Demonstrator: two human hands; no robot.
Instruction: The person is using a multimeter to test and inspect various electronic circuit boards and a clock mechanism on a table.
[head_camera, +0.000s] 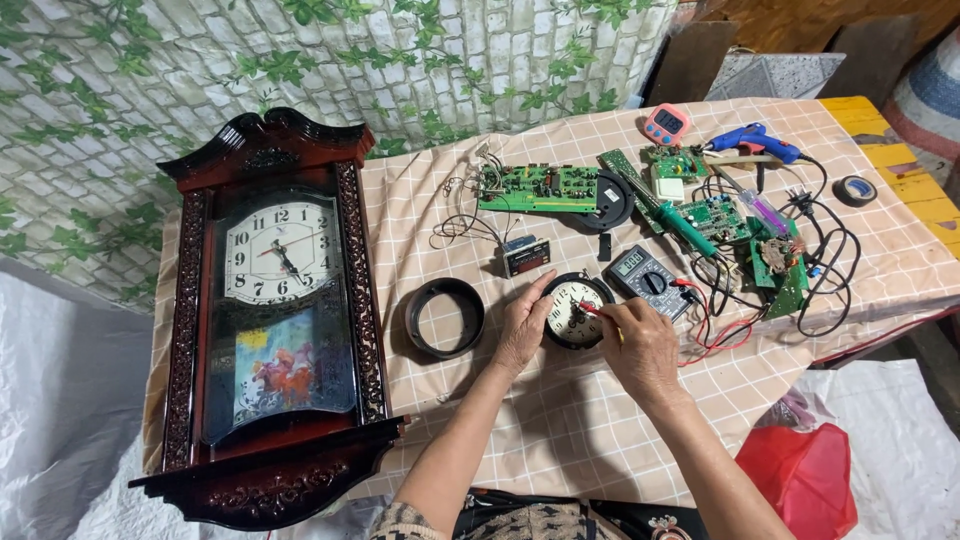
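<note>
A small round black clock (572, 310) with a white dial lies on the checked tablecloth (560, 420) in the middle of the table. My left hand (522, 328) rests on its left rim and steadies it. My right hand (640, 345) holds a thin red-tipped tool (590, 311) whose tip touches the dial. A separate black ring (445, 317) lies just left of the left hand.
A large dark wooden wall clock (270, 310) lies flat at the left. Behind the small clock are a multimeter (648, 278) with red leads, green circuit boards (540, 187), a blue glue gun (752, 140), a pink timer (665, 123) and black tape (855, 190). A red bag (805, 475) sits lower right.
</note>
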